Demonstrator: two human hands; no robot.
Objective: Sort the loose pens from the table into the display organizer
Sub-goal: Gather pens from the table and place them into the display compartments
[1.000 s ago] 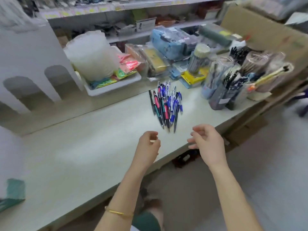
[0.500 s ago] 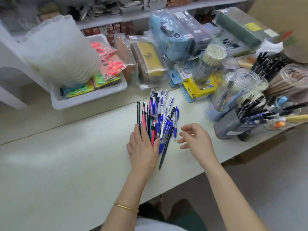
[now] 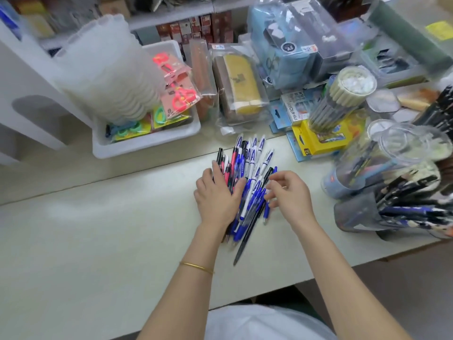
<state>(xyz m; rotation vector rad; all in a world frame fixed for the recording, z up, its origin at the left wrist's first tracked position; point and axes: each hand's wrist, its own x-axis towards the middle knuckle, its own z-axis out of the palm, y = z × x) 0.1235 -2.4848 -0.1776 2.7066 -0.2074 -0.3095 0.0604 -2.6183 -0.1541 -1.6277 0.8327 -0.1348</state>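
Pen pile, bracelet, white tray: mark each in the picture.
Pen pile (image 3: pixel 248 204), head view, middle blue barrels.
Bracelet (image 3: pixel 196 266), head view, band on wrist.
White tray (image 3: pixel 147 143), head view, front wall.

My left hand (image 3: pixel 218 195) lies flat, palm down, fingers (image 3: pixel 215 173) straight and pointing away from me; my right hand (image 3: pixel 291 195) sits just beside it, fingers (image 3: pixel 282 176) loosely curled, thumb tucked inward, grip unclear; both bare forearms reach forward, wrists nearly level.

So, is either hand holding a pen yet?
Neither plainly: left hand lies flat on the pen pile; right hand curls over its blue pens, grip unclear.
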